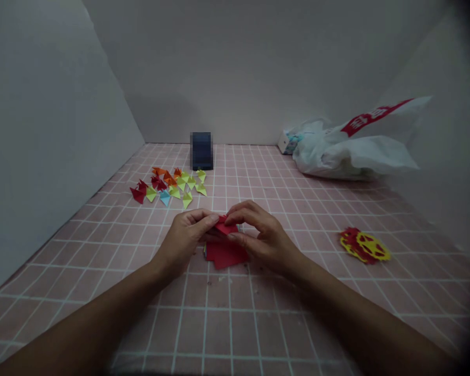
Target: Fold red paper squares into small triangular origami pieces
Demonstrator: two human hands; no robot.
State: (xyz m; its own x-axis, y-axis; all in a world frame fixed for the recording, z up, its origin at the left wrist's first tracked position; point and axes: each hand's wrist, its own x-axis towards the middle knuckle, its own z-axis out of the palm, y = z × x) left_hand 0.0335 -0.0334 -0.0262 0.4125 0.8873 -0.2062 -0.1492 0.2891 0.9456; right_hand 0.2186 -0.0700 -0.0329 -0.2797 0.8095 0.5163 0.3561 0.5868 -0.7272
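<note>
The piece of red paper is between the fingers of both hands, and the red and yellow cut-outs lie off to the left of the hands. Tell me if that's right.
Not quite: in the head view, the cut-outs lie to the right of the hands. The left hand and right hand do hold the piece of red paper.

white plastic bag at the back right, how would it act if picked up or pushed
The white plastic bag would probably be floppy: its sheet looks thin and crumpled. Its lower part bulges, so it may sag when lifted. Lying slumped on its side, it seems unlikely to roll if pushed.
</note>
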